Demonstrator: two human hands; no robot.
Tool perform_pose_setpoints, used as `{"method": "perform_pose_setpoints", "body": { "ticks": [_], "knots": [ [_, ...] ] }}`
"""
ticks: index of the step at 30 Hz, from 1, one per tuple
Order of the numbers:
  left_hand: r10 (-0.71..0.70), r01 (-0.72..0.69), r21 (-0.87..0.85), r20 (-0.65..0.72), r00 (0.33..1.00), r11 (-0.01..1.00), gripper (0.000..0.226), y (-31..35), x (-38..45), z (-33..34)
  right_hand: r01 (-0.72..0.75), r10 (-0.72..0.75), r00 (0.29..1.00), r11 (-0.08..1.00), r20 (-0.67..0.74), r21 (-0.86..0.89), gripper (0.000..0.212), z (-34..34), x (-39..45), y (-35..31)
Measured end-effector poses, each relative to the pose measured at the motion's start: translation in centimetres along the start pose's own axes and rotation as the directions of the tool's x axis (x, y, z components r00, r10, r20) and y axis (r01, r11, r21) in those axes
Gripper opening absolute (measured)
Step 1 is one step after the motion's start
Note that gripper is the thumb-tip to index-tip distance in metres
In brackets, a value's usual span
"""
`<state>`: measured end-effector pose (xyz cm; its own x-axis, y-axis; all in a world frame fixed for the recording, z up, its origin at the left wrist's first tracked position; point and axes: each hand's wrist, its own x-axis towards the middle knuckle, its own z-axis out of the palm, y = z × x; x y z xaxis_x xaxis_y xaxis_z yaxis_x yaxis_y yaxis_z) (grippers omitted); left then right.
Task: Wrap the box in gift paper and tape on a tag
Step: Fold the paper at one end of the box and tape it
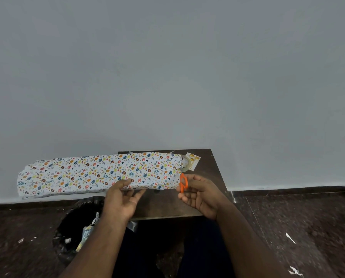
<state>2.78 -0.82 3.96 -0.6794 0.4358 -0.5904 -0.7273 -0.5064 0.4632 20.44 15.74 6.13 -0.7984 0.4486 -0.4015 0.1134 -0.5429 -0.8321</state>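
While the left hand pinches the near edge of the gift paper, the long patterned sheet lies folded across the small dark counter and overhangs its left side. The right hand grips orange scissors at the paper's right end, near a tape roll and tag at the far right corner.

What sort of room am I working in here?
Probably a plain indoor room, home or office, not a proper workshop: a small dark table against a bare grey wall, a speckled stone floor, and a black-lined bin of paper scraps beside the table.
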Motion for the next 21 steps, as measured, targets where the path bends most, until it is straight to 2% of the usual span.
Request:
{"method": "perform_pose_setpoints", "body": {
  "ticks": [6,13,21],
  "knots": [
    [0.017,-0.018,-0.015,-0.013,1.0,1.0,0.043,-0.15,0.1,-0.09,0.018,-0.018,1.0,1.0,0.005,0.0,0.023,0.0,-0.15,0.23],
    [-0.007,0.007,-0.006,0.021,1.0,1.0,0.027,-0.01,-0.16,0.02,0.026,-0.026,1.0,1.0,-0.015,-0.003,0.025,0.02,-0.18,0.23],
    [-0.017,0.017,0.01,0.045,0.999,1.0,0.021,-0.02,-0.12,-0.07,0.033,-0.033,0.999,0.999,-0.023,-0.001,0.026,0.13,-0.3,-0.03]
  ]
}}
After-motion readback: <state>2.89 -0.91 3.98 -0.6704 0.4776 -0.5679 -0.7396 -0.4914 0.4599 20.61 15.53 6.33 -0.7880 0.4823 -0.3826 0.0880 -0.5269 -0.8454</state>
